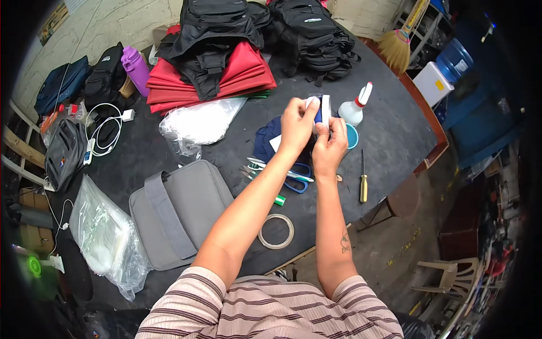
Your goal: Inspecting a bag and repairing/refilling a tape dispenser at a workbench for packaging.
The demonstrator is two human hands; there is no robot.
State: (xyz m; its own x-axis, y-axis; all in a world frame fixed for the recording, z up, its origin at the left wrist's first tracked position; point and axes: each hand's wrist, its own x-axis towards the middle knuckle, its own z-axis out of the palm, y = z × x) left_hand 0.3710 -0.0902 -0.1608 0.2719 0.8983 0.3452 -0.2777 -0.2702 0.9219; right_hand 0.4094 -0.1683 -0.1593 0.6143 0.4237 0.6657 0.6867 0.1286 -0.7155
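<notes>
Small white-and-dark-blue item (pixel 326 108): pale, narrow edge upright; full shape partly hidden. Left hand (pixel 298 125) pinches its left side; right hand (pixel 329 147) grips its lower right. Item sits between both, above matte black tabletop (pixel 395 127).

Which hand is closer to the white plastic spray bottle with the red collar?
Right. The right hand is just below and left of the spray bottle; the left hand is farther off to its left.
</notes>
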